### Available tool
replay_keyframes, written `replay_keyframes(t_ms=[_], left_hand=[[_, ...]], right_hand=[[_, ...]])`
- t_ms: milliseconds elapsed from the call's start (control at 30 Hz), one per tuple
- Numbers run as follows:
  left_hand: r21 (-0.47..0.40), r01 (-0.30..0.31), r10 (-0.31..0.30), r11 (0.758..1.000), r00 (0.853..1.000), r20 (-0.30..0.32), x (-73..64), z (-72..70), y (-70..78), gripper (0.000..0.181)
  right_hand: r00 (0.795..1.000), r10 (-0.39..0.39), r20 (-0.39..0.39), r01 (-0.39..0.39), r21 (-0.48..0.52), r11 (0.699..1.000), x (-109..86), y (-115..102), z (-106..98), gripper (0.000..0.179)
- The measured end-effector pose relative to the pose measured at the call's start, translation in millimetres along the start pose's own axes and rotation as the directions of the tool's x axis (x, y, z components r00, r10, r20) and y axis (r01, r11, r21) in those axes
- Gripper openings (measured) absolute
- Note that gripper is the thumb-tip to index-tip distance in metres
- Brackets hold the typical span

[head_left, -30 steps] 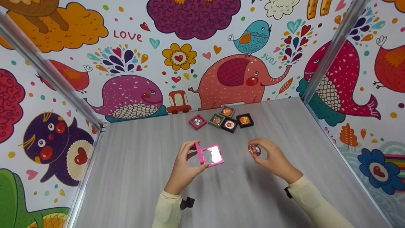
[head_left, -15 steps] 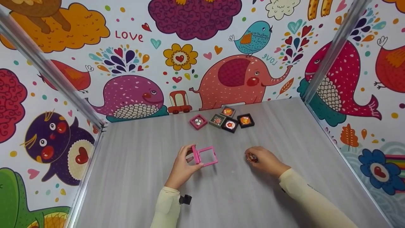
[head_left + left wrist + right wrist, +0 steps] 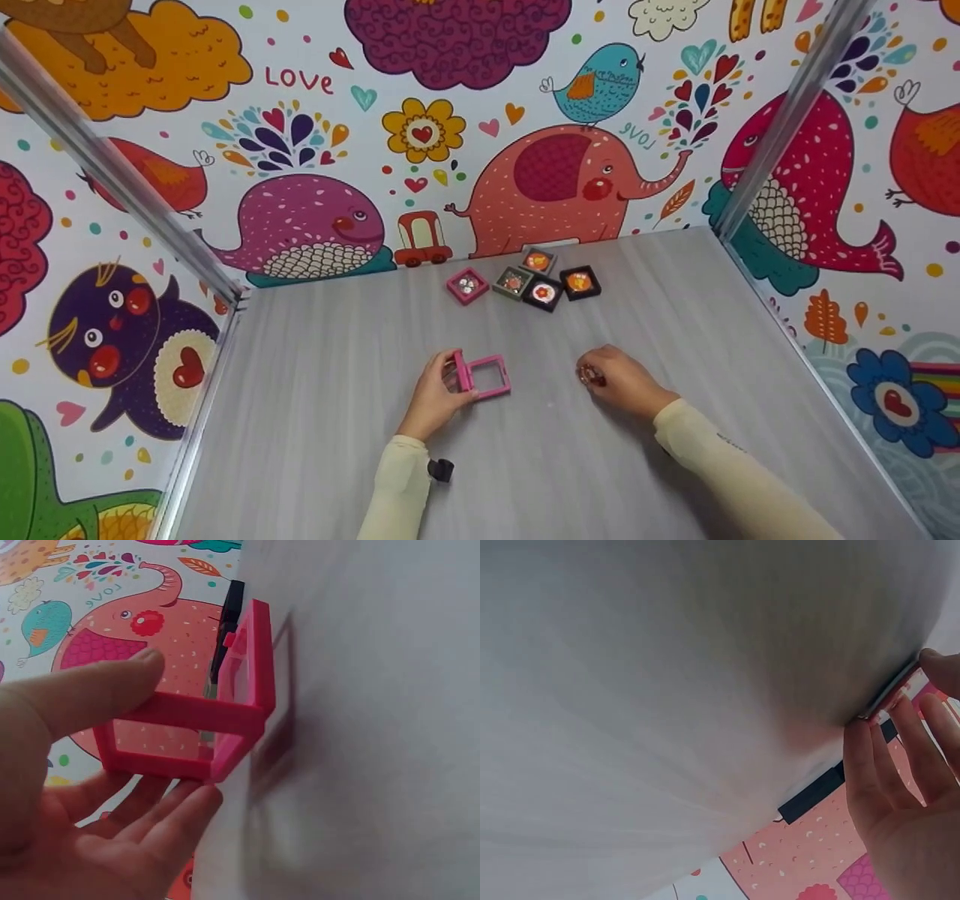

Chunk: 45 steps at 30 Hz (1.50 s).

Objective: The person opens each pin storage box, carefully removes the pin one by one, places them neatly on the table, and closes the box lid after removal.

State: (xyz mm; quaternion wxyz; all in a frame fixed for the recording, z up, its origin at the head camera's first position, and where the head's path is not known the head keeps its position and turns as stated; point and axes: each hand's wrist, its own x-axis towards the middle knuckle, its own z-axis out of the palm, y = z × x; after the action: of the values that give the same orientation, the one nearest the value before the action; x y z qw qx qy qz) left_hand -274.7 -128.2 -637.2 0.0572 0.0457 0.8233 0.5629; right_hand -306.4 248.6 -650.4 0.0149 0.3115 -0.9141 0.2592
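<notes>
My left hand (image 3: 433, 399) holds a pink hinged display case (image 3: 463, 372) by one half, thumb on one side and fingers on the other. The case's two framed halves stand spread at an angle, and its windows look clear. In the left wrist view, the thumb presses the pink frame (image 3: 202, 714) from above, with fingertips underneath. To the right, my right hand (image 3: 628, 381) pinches a small round badge-like disc (image 3: 589, 374), reddish and patterned. The right wrist view has the disc (image 3: 895, 694) low at the tabletop between thumb and fingers, partly hidden by them.
Several small square framed cases with round designs lie at the back: a pink case (image 3: 468, 286), a grey-green case (image 3: 501, 294), another grey case (image 3: 551, 262), and black cases (image 3: 596, 282) on the right. A cartoon-printed wall (image 3: 427, 67) borders the grey table (image 3: 337, 390).
My right hand has come down to the table with the disc and turned over it. My left hand has lowered the pink case and shifted slightly left.
</notes>
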Motion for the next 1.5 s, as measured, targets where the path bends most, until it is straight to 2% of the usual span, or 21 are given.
replay_keyframes(t_ms=[100, 167, 267, 333, 433, 600, 733, 933, 1100, 1267, 1500], left_hand=[[-0.01, -0.004, 0.004, 1.0, 1.0, -0.001, -0.4, -1.5, -4.8, 0.08], [-0.014, -0.008, 0.008, 1.0, 1.0, -0.001, -1.0, -2.8, -6.6, 0.081], [-0.017, -0.006, 0.006, 1.0, 1.0, -0.001, -3.0, -5.0, -7.8, 0.084], [-0.021, -0.003, 0.003, 1.0, 1.0, 0.004, -5.4, -6.0, -7.8, 0.088], [-0.025, 0.0, 0.0, 1.0, 1.0, 0.025, -11.5, -7.4, -7.9, 0.096], [-0.019, 0.002, -0.001, 1.0, 0.999, 0.052, -28.5, -14.6, -11.4, 0.103], [0.025, 0.012, -0.013, 1.0, 0.999, 0.05, -46.4, -22.4, -12.7, 0.104], [0.061, 0.02, -0.022, 0.998, 0.999, 0.03, -67.9, -30.5, -16.4, 0.102], [0.073, 0.046, -0.047, 0.996, 0.999, 0.01, -77.1, -33.3, -21.8, 0.1], [0.078, 0.049, -0.049, 0.996, 0.999, 0.001, -79.0, -35.1, -25.0, 0.099], [0.065, 0.071, -0.069, 0.995, 0.997, -0.025, -82.1, -42.3, -26.1, 0.101]], right_hand=[[0.999, -0.027, 0.018, 0.027, 0.013, 1.0, 6.3, 1.5, -4.9, 0.028], [1.0, -0.012, 0.028, 0.011, 0.026, 1.0, 13.6, 3.9, -11.8, 0.028], [0.998, 0.052, 0.033, -0.054, 0.068, 0.996, 31.6, 10.7, -25.2, 0.029], [0.991, 0.135, 0.027, -0.137, 0.115, 0.984, 46.2, 17.0, -34.0, 0.032], [0.973, 0.232, -0.01, -0.227, 0.159, 0.961, 65.6, 29.4, -45.4, 0.038], [0.943, 0.331, -0.046, -0.324, 0.118, 0.939, 91.0, 50.8, -55.3, 0.047], [0.907, 0.422, 0.002, -0.42, 0.108, 0.901, 108.6, 67.6, -54.8, 0.054], [0.863, 0.497, 0.092, -0.503, 0.069, 0.862, 122.6, 85.8, -46.2, 0.066], [0.859, 0.499, 0.117, -0.506, 0.036, 0.862, 128.8, 91.5, -37.8, 0.067], [0.858, 0.499, 0.119, -0.504, 0.008, 0.864, 135.7, 93.3, -35.0, 0.068], [0.882, 0.448, 0.148, -0.45, -0.022, 0.893, 154.9, 93.0, -33.1, 0.067]])
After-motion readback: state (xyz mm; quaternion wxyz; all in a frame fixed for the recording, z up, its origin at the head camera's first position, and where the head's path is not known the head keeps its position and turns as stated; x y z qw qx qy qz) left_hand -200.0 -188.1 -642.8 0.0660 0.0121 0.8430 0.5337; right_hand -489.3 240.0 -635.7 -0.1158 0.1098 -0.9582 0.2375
